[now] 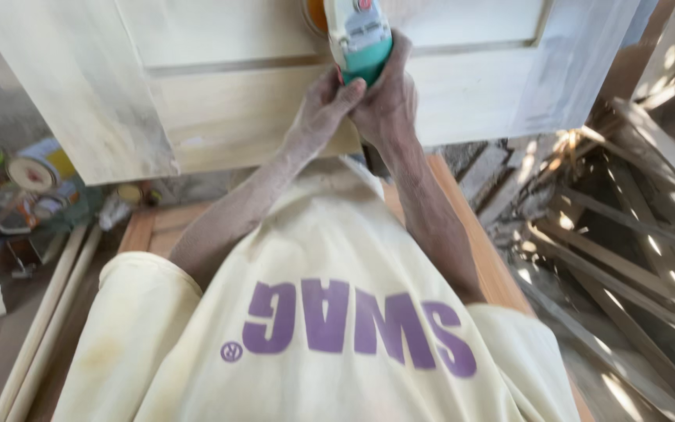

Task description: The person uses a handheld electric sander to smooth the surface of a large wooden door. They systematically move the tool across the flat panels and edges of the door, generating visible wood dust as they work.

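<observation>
We grip the teal sander (358, 35) with both hands: left hand (323, 105) clenched under its body, right hand (388, 98) wrapped around it, pressing it on the pale wooden door (220, 101) ahead of us.

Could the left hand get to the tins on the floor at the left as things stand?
Probably not at once: the left hand is wrapped with the right hand around the teal power tool at the wooden door, while the tins sit low, far left.
</observation>
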